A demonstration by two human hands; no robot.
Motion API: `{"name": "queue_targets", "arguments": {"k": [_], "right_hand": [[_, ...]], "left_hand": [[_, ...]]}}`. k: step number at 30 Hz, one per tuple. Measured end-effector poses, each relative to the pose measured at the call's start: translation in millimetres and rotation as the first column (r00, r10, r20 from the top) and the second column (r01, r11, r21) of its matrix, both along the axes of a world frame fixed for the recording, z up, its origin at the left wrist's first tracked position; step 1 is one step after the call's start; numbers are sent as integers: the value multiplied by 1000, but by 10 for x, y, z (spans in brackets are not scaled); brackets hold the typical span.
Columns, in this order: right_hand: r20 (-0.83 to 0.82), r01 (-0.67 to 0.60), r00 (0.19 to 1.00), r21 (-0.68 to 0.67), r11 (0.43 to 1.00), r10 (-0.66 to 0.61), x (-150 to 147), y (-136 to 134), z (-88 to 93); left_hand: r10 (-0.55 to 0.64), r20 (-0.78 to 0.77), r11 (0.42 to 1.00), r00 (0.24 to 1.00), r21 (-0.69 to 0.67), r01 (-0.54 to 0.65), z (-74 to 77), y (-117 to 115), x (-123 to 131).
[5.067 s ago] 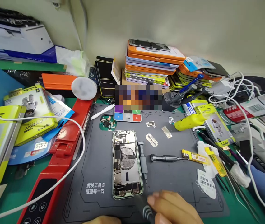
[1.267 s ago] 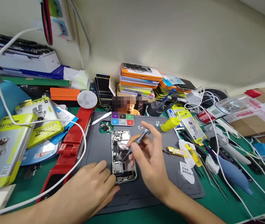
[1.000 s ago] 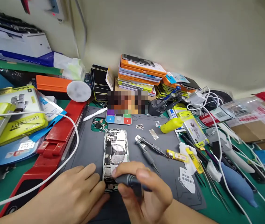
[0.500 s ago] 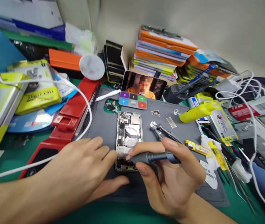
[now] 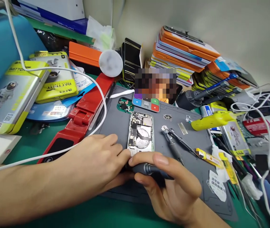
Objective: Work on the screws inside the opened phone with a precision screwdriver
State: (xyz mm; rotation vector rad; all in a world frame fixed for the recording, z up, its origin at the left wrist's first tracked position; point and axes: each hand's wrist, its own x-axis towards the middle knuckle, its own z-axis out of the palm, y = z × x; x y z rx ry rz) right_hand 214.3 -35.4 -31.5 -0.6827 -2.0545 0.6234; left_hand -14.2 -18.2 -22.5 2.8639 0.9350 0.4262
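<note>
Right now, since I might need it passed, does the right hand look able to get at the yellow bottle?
Probably yes: only two screwdrivers, lying low, seem to be between the right hand and the yellow bottle; but the hand grips a dark tool.

The open phone point(image 5: 141, 131) had a silvery, scuffed metal interior. At six o'clock from it, the tool point(image 5: 146, 168) showed a matt, ringed grip. The red clamp point(image 5: 81, 115) towards nine was glossy; the yellow bottle point(image 5: 209, 121) at three, smooth plastic; the tissue point(image 5: 251, 186) at four, crumpled.
</note>
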Motion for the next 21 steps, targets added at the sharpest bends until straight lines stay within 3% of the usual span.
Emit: {"name": "queue_targets", "arguments": {"k": [5,11,16,21], "right_hand": [[19,39,999,-30,999,-39,43,-19,-36],[13,-8,1000,-1,1000,8,-11,33,-8],[157,-6,987,132,991,-15,-27,68,108],[215,8,976,130,991,-36,-14,49,248]], "left_hand": [[-2,-13,1000,1000,18,2,2,-5,-9],[-3,1,999,1000,-36,3,1,21,-13],[-26,-3,993,1000,-115,25,-14,53,-22],[-85,-74,996,994,-16,84,-48,25,-25]]}}
